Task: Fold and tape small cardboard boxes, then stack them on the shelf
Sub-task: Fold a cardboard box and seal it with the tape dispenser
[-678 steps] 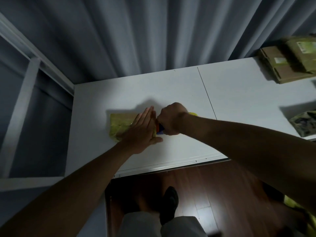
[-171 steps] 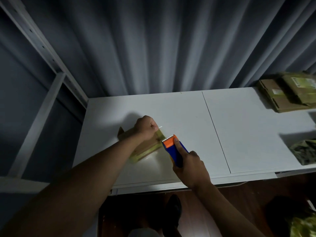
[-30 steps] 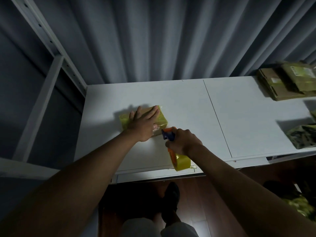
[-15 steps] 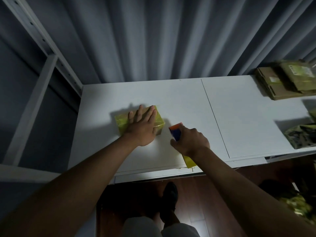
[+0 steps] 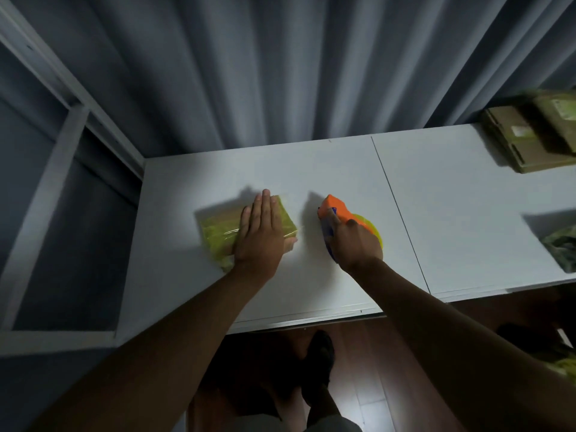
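The small cardboard box (image 5: 249, 233), wrapped in yellow-green tape, lies on the white table (image 5: 311, 169), left of the middle and a little back from the near edge. The left hand (image 5: 260, 238) rests flat on top of it — fingers straight and together, pointing toward the far side, thumb down over the box's right edge.

Just to the right, apart from the box, the right hand (image 5: 352, 241) grips a tape dispenser (image 5: 335, 213), fingers curled round its blue handle. Its orange head points to the far side, and the yellow tape roll (image 5: 372, 229) shows behind the knuckles on the right.

At the far right corner of the table sits a stack of flat brown cardboard (image 5: 536, 135) — blurred. A crumpled greenish bundle (image 5: 561, 244) lies at the right edge. A grey curtain (image 5: 280, 67) hangs behind the table, and a white shelf frame (image 5: 53, 182) stands to the left.
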